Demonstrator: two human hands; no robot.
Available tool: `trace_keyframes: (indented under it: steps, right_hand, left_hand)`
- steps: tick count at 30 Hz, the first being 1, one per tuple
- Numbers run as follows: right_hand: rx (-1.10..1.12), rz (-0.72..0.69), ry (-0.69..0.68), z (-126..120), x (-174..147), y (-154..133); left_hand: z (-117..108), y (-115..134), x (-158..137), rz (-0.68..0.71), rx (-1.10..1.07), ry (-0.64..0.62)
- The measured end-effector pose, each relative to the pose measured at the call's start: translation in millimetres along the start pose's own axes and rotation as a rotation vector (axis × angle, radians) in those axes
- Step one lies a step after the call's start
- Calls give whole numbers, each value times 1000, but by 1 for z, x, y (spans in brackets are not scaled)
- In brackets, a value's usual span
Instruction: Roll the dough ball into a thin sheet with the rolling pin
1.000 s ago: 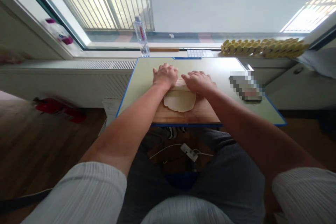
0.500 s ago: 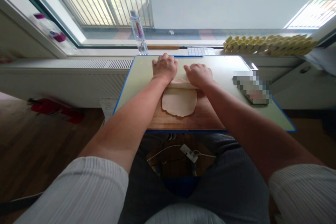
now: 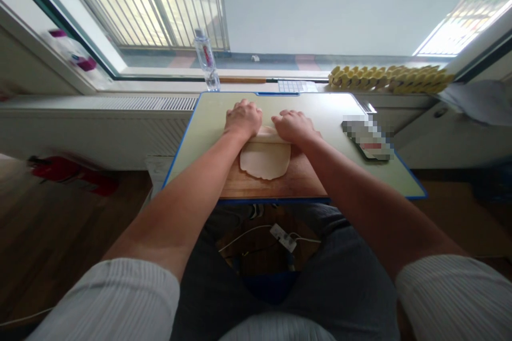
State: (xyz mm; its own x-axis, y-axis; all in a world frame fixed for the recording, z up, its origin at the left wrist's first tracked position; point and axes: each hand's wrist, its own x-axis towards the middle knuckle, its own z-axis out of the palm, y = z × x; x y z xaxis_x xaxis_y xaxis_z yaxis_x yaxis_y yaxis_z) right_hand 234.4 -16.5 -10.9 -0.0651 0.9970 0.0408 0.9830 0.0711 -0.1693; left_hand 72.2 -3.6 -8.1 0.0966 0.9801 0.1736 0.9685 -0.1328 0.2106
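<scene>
A flat, pale sheet of dough (image 3: 265, 164) with an uneven near edge lies on a wooden board (image 3: 296, 183). Across its far part runs a light-coloured rolling pin (image 3: 271, 139), with a strip of dough showing beyond it. My left hand (image 3: 244, 117) is closed on the pin's left end, knuckles up. At the other end my right hand (image 3: 295, 126) is closed too, its thumb side toward the middle. Both hands hide the pin's ends. My forearms reach in from either side of the board.
The board rests on a pale green table (image 3: 320, 109) with a blue rim. A blurred-out flat object (image 3: 367, 138) lies on its right. A water bottle (image 3: 207, 61) and yellow folded strip (image 3: 388, 79) stand by the window; a fire extinguisher (image 3: 72, 173) lies left, a power strip (image 3: 283, 237) below.
The rolling pin and both hands have come slightly toward me over the dough, so more dough shows beyond the pin. The whole view has also shifted a little.
</scene>
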Motion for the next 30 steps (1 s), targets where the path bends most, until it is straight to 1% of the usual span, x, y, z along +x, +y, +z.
trace_keyframes:
  steps: [3,5,9,15,18,21,26,30]
  right_hand:
    - [90,83,-14,-2,-8,-3]
    - [100,83,-11,-3,-15,-5]
    - [82,58,43,-2,-37,-8]
    - [-31,-3,185,4,-82,-18]
    - [-66,-32,206,7,-101,-21]
    - [-49,-57,226,11,-118,-22]
    - [11,-75,255,23,-148,-22]
    - [40,-146,306,31,-188,-25]
  left_hand:
    - [-1,-1,-7,9,-1,-6]
    - [-2,0,-13,16,2,-12]
    - [-6,1,-28,10,19,-31]
    - [-8,-1,-58,30,18,-38]
    - [-8,-2,-75,28,35,-36]
    - [-9,-2,-92,48,36,-22]
    - [-12,-6,-127,100,6,9]
    - [-13,-7,-170,85,-41,32]
